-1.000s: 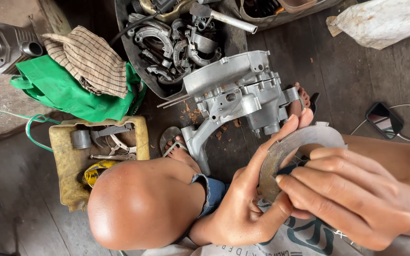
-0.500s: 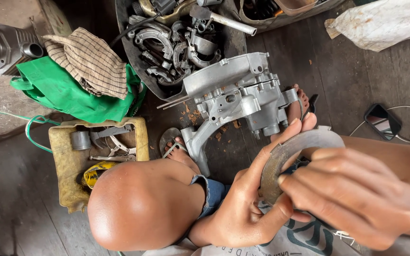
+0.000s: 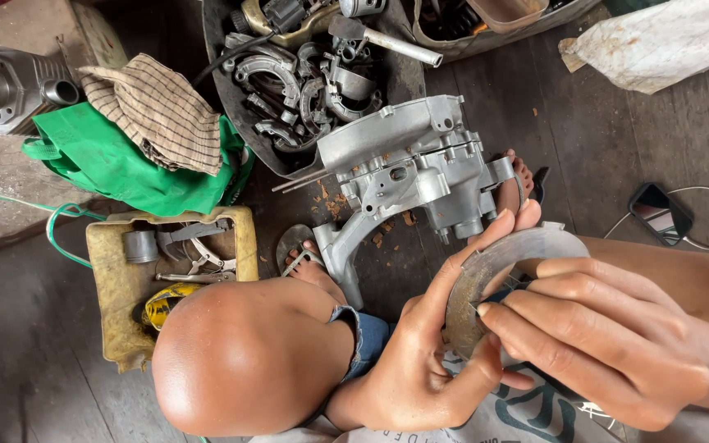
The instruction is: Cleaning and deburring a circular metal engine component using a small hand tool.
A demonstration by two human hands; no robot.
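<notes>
My left hand (image 3: pixel 432 361) grips a round grey metal plate (image 3: pixel 486 275) by its lower left edge, thumb under it and fingers up along its rim. My right hand (image 3: pixel 596 336) lies over the plate's face with fingertips pressed on it; a dark tool or part shows between hand and plate, mostly hidden. Just beyond the plate, a silver engine casing (image 3: pixel 408 176) rests on the dark wooden floor, against my foot. My bent knee (image 3: pixel 244 365) fills the lower middle.
A black tray of brake shoes and metal parts (image 3: pixel 301 82) stands at the top. A yellow tub with tools (image 3: pixel 166 275) sits left, next to a green cloth (image 3: pixel 116 164) and striped rag (image 3: pixel 157 107). A cylinder (image 3: pixel 6 86) lies far left, a phone with cable (image 3: pixel 660 213) right.
The plate has tilted and shifted slightly in my hands; my right hand's fingers have slid a little across its face. Everything on the floor stays put.
</notes>
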